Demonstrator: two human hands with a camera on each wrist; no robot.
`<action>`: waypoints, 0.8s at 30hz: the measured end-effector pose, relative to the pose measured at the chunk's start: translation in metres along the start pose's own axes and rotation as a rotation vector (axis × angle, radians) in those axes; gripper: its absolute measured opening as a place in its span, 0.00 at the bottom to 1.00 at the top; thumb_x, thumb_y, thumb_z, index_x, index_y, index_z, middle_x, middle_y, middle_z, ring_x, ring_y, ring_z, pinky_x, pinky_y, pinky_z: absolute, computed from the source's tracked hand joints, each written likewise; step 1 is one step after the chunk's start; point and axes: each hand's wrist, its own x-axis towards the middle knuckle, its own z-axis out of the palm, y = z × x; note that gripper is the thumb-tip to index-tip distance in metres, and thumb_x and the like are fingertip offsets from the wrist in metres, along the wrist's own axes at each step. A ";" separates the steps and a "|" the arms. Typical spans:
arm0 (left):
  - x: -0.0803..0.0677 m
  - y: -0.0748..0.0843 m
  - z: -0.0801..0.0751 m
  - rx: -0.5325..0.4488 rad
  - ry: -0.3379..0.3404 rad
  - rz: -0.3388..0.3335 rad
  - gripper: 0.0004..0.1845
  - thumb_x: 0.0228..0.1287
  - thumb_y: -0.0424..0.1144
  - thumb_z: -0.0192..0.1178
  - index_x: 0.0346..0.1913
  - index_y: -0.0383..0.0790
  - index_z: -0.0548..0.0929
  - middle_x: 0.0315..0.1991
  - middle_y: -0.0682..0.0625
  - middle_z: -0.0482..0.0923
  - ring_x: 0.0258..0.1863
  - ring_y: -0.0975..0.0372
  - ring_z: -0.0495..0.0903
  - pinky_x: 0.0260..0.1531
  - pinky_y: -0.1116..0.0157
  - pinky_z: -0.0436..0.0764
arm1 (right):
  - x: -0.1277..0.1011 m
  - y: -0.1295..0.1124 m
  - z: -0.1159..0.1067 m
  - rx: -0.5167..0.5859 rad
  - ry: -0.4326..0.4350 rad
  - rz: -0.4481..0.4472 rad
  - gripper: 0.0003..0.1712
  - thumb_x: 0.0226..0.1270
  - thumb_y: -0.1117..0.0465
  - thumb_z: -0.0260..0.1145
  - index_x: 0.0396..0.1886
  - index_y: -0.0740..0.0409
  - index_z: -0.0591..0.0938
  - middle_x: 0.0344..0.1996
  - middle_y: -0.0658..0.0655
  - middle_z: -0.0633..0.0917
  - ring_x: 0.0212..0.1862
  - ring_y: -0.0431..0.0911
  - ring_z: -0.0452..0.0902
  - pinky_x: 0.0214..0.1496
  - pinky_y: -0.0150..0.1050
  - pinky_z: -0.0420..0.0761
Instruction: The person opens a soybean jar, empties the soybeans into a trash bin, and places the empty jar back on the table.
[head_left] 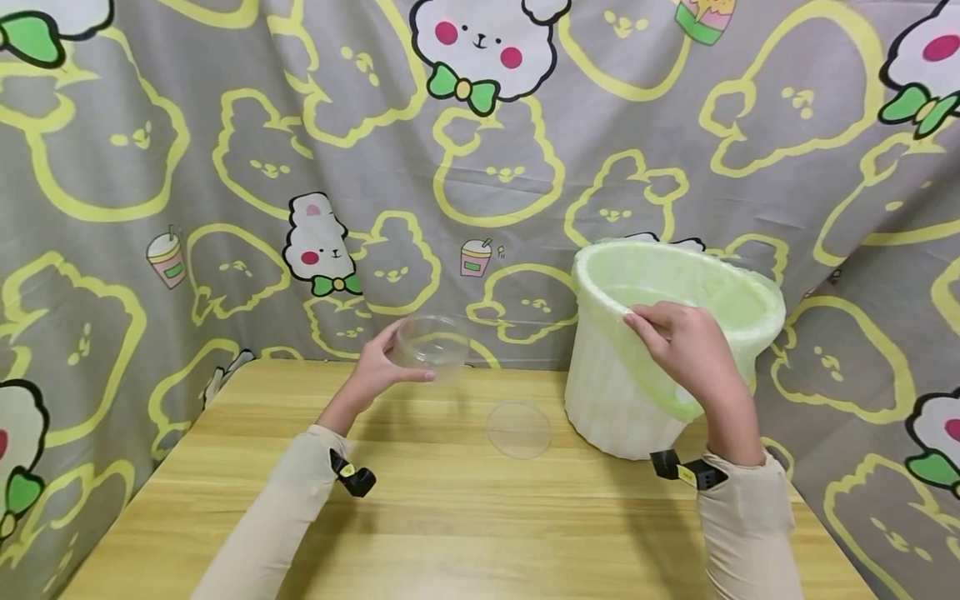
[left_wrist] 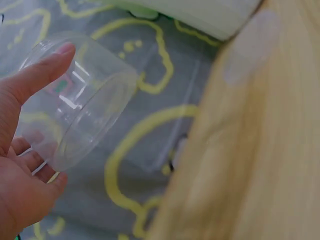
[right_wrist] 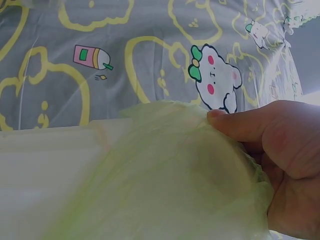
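Note:
My left hand (head_left: pixel 378 367) grips a clear round plastic container (head_left: pixel 442 343), thumb on one side and fingers on the other, lifted above the back part of the table. In the left wrist view the thumb lies across the container's wall (left_wrist: pixel 100 75). A thin green plastic bag (head_left: pixel 648 275) lines a white ribbed bin (head_left: pixel 607 392) and folds over its rim. With thumb and fingers my right hand (head_left: pixel 693 350) pinches the bag at the bin's near rim; the right wrist view shows the green film (right_wrist: pixel 185 170) bunched at the thumb. The bin's bottom inside is hidden.
A clear round disc, seemingly a lid (head_left: pixel 519 429), lies flat on the wooden table (head_left: pixel 480 517) between the container and the bin. A grey cartoon-print curtain (head_left: pixel 375 167) hangs behind the table and along its sides.

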 end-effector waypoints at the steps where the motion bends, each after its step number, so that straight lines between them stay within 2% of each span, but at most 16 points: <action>1: -0.001 -0.005 -0.002 -0.003 0.002 -0.009 0.59 0.44 0.40 0.84 0.80 0.51 0.60 0.79 0.44 0.60 0.78 0.45 0.60 0.75 0.45 0.65 | 0.000 0.000 0.000 0.001 -0.001 0.003 0.13 0.73 0.62 0.67 0.45 0.68 0.90 0.36 0.66 0.90 0.39 0.62 0.88 0.45 0.59 0.83; 10: -0.014 -0.040 -0.019 0.037 0.032 -0.090 0.61 0.44 0.36 0.83 0.81 0.48 0.57 0.80 0.39 0.55 0.77 0.41 0.58 0.73 0.44 0.66 | 0.000 0.001 -0.001 0.002 0.007 0.000 0.12 0.72 0.62 0.67 0.44 0.67 0.90 0.37 0.66 0.90 0.39 0.62 0.88 0.44 0.59 0.84; 14: -0.019 -0.049 -0.024 0.048 0.039 -0.101 0.61 0.44 0.35 0.83 0.81 0.47 0.57 0.80 0.38 0.56 0.76 0.40 0.60 0.73 0.43 0.65 | 0.001 0.001 -0.001 0.001 0.013 -0.008 0.12 0.71 0.62 0.68 0.44 0.67 0.90 0.36 0.66 0.90 0.38 0.62 0.88 0.44 0.59 0.83; 20: -0.023 -0.059 -0.032 0.046 0.027 -0.117 0.61 0.45 0.35 0.82 0.81 0.47 0.56 0.81 0.37 0.52 0.78 0.38 0.55 0.73 0.39 0.62 | 0.001 0.001 0.000 0.003 0.012 -0.012 0.11 0.71 0.63 0.68 0.43 0.67 0.90 0.34 0.65 0.90 0.37 0.61 0.88 0.42 0.58 0.83; 24: -0.024 -0.065 -0.034 0.055 0.014 -0.115 0.61 0.46 0.34 0.82 0.81 0.43 0.54 0.81 0.35 0.51 0.79 0.38 0.53 0.75 0.40 0.60 | 0.001 0.001 0.000 0.005 0.006 -0.008 0.11 0.71 0.63 0.68 0.44 0.67 0.90 0.35 0.65 0.90 0.37 0.61 0.88 0.42 0.58 0.83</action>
